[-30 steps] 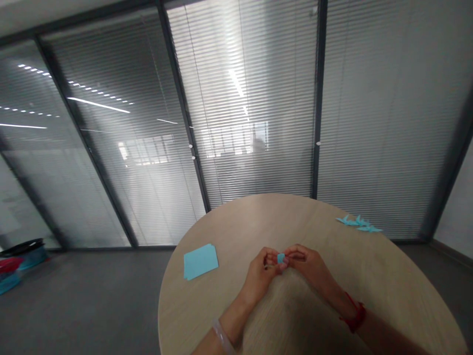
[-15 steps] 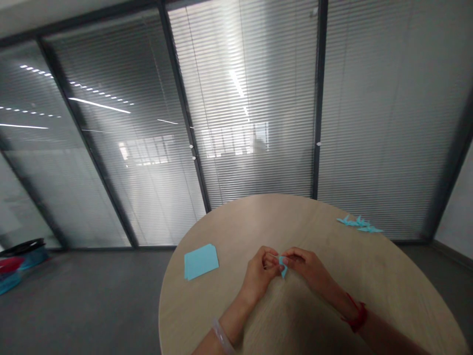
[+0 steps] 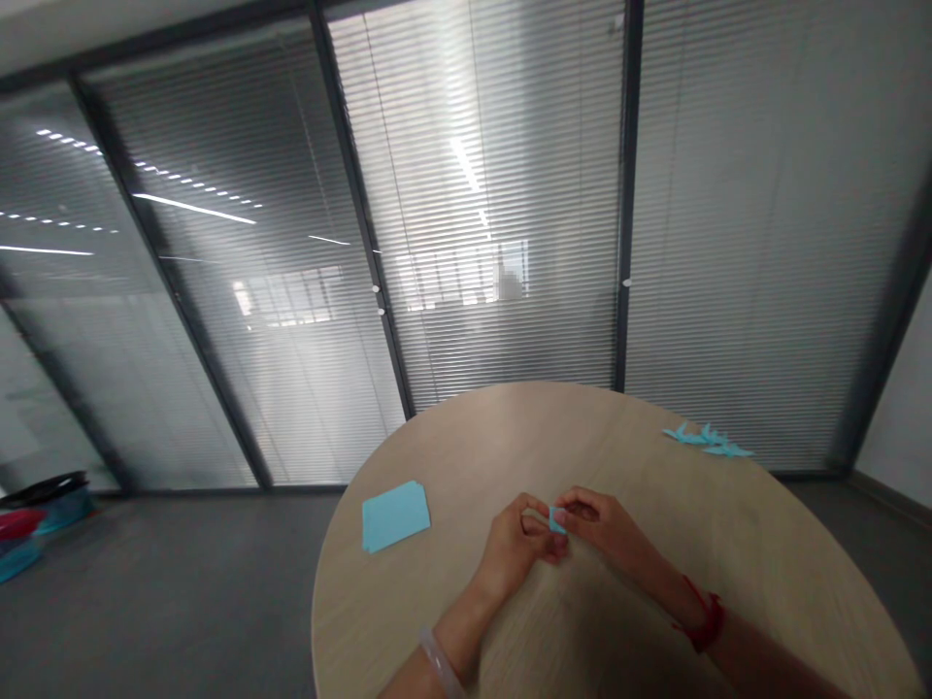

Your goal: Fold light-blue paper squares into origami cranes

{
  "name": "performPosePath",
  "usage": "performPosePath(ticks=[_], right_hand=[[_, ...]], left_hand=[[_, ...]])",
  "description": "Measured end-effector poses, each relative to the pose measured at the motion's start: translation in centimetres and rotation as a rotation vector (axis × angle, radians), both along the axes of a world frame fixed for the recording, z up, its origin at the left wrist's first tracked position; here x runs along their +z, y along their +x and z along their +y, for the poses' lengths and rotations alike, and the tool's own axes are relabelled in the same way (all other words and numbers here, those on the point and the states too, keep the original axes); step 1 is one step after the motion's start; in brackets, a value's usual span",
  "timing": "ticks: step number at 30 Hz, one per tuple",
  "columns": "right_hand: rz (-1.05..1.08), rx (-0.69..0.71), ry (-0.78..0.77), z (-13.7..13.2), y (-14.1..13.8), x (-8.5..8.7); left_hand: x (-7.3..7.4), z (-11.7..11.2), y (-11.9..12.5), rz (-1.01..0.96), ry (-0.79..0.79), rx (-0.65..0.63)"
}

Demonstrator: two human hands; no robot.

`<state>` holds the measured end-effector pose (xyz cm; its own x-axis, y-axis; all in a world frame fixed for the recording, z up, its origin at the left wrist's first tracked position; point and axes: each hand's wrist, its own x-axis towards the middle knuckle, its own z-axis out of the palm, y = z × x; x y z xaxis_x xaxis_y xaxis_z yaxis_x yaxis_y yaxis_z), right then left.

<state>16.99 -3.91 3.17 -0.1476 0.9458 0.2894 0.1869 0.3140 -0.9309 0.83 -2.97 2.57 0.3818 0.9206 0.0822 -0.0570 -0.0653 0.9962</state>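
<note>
A small piece of folded light-blue paper [image 3: 555, 520] is held between my hands, just above the round table. My left hand [image 3: 515, 544] is closed, with its thumb and fingertips at the paper's left and lower edge. From the other side my right hand [image 3: 598, 524] pinches the paper between thumb and fingers. The fingers cover much of it, so its full folded shape is hidden. To the left lies a stack of light-blue paper sheets [image 3: 396, 516]. Several folded blue paper cranes [image 3: 705, 439] sit together near the far right edge.
The round wooden table [image 3: 524, 427] carries all the paper. Beyond it stand glass partitions with blinds [image 3: 502, 330]. On the floor at far left are a black-rimmed blue container [image 3: 62, 505] and a red-and-blue one [image 3: 18, 544].
My left thumb and fingers have shifted down and right over the paper's lower part. The pointed lower end that showed before is now covered. My right hand stays nearly in place.
</note>
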Motion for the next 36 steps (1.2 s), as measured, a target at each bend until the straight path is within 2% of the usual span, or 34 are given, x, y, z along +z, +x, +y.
performPosePath(ticks=[5, 11, 21, 27, 36], right_hand=[[-0.024, -0.024, -0.008, 0.1, 0.1, -0.1], [-0.014, -0.055, 0.017, 0.2, 0.2, -0.1], [-0.040, -0.029, 0.020, 0.6, 0.5, -0.5], [0.036, 0.002, -0.055, 0.4, 0.6, -0.5], [0.014, 0.027, -0.026, 1.1, 0.6, -1.0]], left_hand=[[0.0, -0.1, 0.0, -0.011, -0.047, -0.008], [-0.1, -0.2, 0.0, 0.038, -0.158, -0.154], [0.3, -0.5, 0.3, 0.092, -0.075, -0.112], [0.6, -0.6, 0.3, 0.156, -0.031, -0.105], [-0.1, -0.1, -0.3, 0.201, 0.006, -0.111]])
